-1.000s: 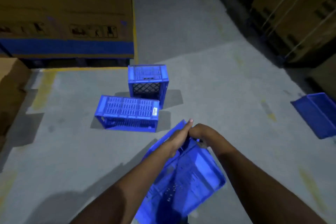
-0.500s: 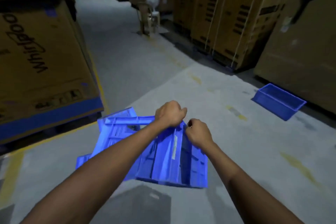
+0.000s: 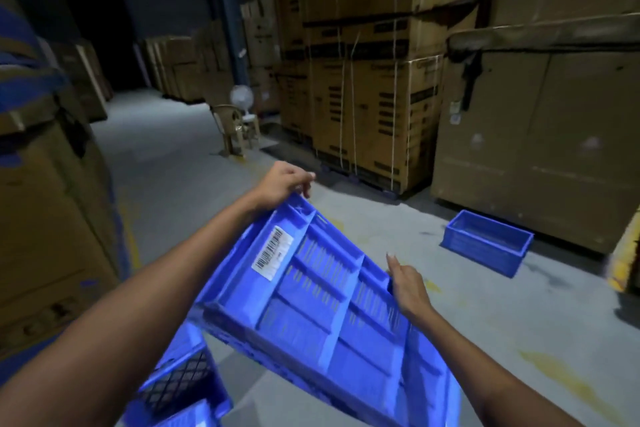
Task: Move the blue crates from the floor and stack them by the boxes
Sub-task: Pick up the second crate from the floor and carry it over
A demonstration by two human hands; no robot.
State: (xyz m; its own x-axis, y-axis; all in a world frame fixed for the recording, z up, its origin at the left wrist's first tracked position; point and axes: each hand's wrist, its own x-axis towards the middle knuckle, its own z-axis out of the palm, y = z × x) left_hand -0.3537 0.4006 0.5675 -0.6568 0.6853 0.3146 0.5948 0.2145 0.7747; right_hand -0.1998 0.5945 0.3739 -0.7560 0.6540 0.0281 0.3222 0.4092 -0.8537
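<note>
Both hands (image 3: 284, 180) (image 3: 408, 288) grip a tilted blue crate (image 3: 322, 305) (underside up), long axis pointing away

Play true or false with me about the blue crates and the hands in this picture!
1. Both hands are on the same blue crate. True: the left hand grips the far edge of the held crate and the right hand is at its right side.
2. The held crate has a barcode sticker on it. True.
3. The shallow blue crate on the floor by the boxes is full of bottles. False: it looks empty.
4. The held crate is lying flat on the floor. False: it is tilted, up in the air.
5. A fan stands by a chair far back. True.
</note>
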